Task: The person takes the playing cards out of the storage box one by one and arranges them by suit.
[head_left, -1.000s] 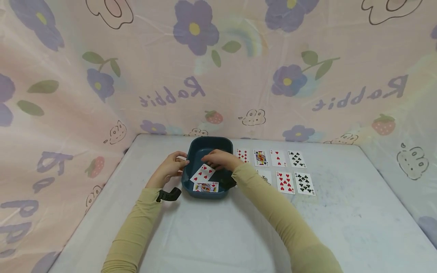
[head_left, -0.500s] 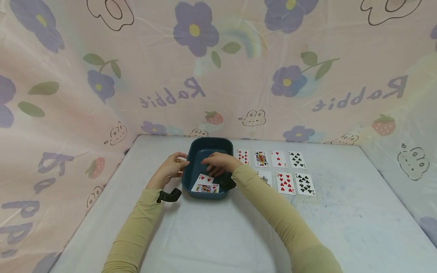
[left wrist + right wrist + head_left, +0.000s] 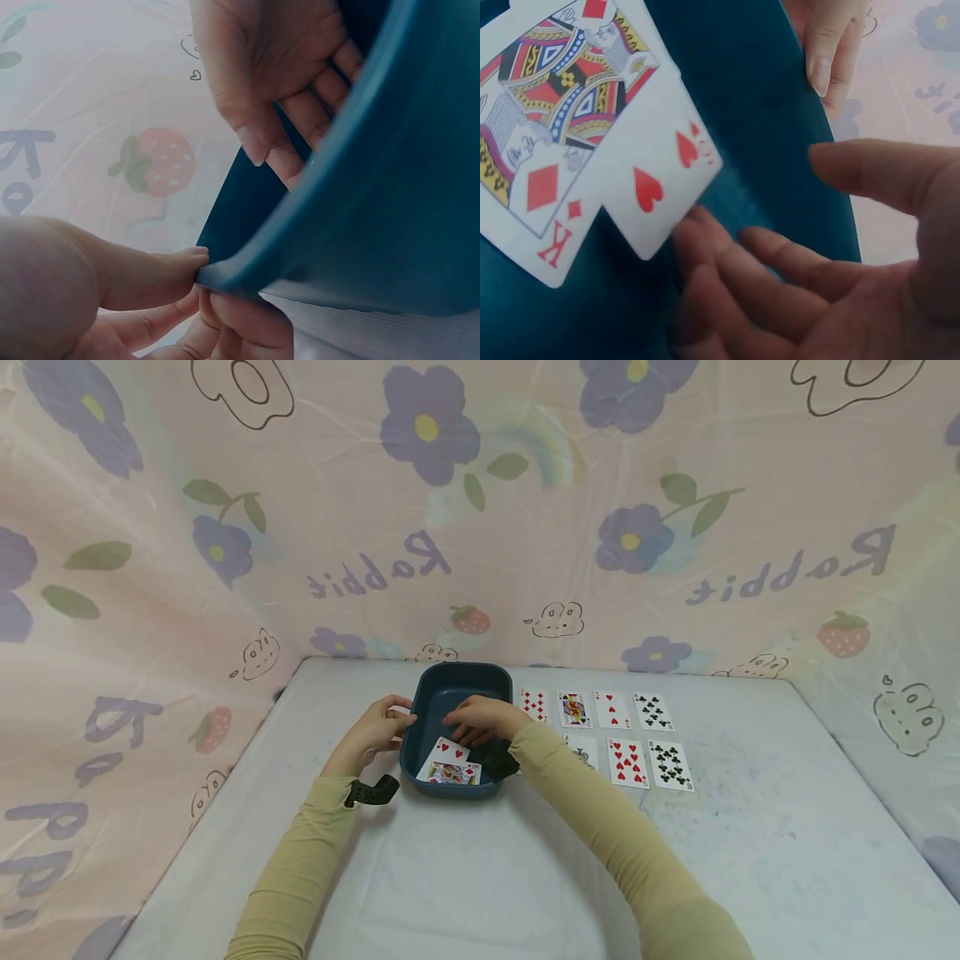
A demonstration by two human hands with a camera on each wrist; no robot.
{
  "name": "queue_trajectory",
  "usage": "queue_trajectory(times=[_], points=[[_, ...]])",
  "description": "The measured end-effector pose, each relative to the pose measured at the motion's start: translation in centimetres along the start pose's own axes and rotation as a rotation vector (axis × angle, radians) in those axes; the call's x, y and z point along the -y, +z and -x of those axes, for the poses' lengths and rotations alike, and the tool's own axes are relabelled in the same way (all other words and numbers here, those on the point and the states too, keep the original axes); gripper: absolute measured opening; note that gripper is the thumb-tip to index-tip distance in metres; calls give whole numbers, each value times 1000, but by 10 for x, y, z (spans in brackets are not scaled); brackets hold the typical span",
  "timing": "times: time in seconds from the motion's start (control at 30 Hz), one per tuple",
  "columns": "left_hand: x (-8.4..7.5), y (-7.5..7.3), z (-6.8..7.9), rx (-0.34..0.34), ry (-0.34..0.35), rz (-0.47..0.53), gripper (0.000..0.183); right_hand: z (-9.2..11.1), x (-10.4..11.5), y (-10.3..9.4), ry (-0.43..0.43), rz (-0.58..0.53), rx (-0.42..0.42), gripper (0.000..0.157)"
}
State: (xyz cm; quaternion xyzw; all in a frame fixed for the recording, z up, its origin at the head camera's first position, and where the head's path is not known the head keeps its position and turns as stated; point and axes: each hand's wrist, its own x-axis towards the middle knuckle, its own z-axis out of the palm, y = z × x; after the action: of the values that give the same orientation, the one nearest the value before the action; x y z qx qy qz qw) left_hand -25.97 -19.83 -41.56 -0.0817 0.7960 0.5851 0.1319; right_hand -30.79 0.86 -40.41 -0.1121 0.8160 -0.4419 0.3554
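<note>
A dark blue plastic tub [image 3: 427,792] stands on the table, and my left hand [image 3: 377,725] pinches its left rim; in the left wrist view the thumb [image 3: 161,274] lies on top with fingers beneath. Inside, near the close end, a king of diamonds [image 3: 453,773] partly covers a hearts card [image 3: 444,750]. My right hand [image 3: 486,717] is inside the tub above its floor, fingers loosely spread and holding nothing. In the right wrist view its fingertips are right by the hearts card [image 3: 646,191]; whether they touch it I cannot tell.
Right of the tub, playing cards lie face up in two rows, among them a jack-like picture card [image 3: 574,709], a three of hearts [image 3: 612,709] and a clubs card [image 3: 671,766]. My right sleeve [image 3: 585,793] hides part of the front row. A patterned curtain [image 3: 525,527] rises behind.
The hearts card has left my right fingers and slid toward the near end, now partly under the king of diamonds. My right fingers have loosened. The left hand stays on the rim.
</note>
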Motion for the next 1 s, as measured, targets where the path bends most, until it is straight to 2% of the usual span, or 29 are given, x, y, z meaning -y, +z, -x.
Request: queue_trajectory(times=[0.17, 0.47, 0.8, 1.0], points=[[0, 0, 0, 7, 7, 7, 32, -3, -3, -1, -47, 38, 5, 28], [2, 1, -1, -3, -1, 5, 31, 0, -4, -2, -113, 70, 10, 23], [0, 2, 0, -18, -11, -9, 31, 13, 6, -13, -161, 33, -118, 18], [0, 2, 0, -21, -10, -4, 31, 20, 9, -25, -182, 12, -170, 28]])
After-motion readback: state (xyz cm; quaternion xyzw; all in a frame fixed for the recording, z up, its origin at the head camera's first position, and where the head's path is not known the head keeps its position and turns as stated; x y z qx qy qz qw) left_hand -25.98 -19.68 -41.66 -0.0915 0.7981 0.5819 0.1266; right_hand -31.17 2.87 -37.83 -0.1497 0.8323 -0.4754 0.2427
